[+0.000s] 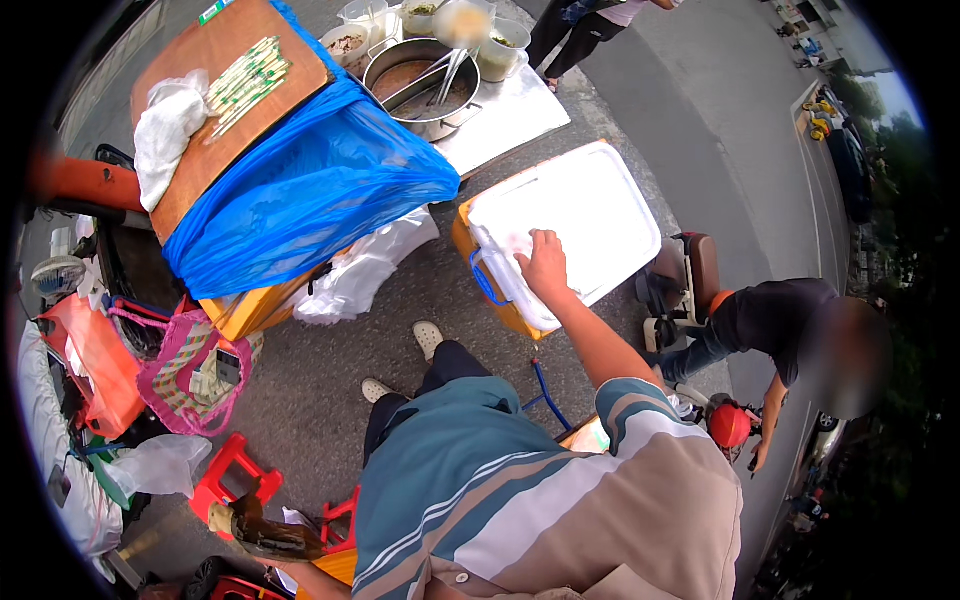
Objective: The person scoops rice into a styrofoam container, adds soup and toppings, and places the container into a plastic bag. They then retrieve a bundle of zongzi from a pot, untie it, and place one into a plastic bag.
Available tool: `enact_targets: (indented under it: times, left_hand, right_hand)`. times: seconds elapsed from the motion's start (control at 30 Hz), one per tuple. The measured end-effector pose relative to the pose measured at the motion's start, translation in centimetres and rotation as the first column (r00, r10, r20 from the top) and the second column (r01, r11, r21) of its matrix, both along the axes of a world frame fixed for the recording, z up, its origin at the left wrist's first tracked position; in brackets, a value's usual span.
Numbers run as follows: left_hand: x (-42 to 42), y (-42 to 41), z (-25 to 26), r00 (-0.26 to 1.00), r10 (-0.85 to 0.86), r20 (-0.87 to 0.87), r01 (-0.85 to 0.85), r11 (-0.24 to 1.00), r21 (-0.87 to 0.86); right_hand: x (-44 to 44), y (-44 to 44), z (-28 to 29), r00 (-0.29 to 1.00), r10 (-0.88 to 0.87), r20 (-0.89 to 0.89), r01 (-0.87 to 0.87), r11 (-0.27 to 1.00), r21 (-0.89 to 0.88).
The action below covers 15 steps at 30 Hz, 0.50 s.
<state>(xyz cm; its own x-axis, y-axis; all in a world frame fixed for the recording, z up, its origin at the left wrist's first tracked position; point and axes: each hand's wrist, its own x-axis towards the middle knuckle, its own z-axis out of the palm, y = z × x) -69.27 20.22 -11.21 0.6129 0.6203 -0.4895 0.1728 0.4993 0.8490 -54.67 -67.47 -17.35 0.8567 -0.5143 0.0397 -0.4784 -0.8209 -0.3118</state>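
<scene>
My right hand (544, 261) rests on the white plastic lid (592, 217) of a yellow box (463, 238), fingers slightly bent and holding nothing visible. The box has a blue handle (484, 281) on its near side. At the lower left, my left hand (271, 564) is mostly hidden beside a dark brown object (277, 534) with a pale round end. Whether I grip it cannot be told. Ahead, a blue plastic bag (315, 172) hangs beside a brown board (172, 52) bearing wrapped chopsticks (249, 82) and a white cloth (171, 127).
A divided metal pot (424, 82) with utensils stands on a white-topped table (517, 112) beside tubs of food. Red stools (232, 472) and a pink woven bag (187, 375) lie left. A person (765, 322) leans by a scooter (694, 277); another person (581, 37) stands farther off.
</scene>
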Motion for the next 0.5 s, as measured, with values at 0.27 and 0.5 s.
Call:
enact_targets:
  times: [0.27,0.5]
  left_hand:
    - [-3.1,0.0,-0.3,0.998,0.019,0.067,-0.014,0.997,-0.080]
    - [-3.5,-1.4,-1.0,0.985,-0.041,0.169,0.068,0.985,-0.158]
  right_hand:
    - [-0.4,0.4,-1.1,0.944,0.197,-0.265,-0.158,0.974,0.161]
    - [-1.9,4.2,-1.5,0.946,0.202,-0.252,-0.205,0.979,0.015]
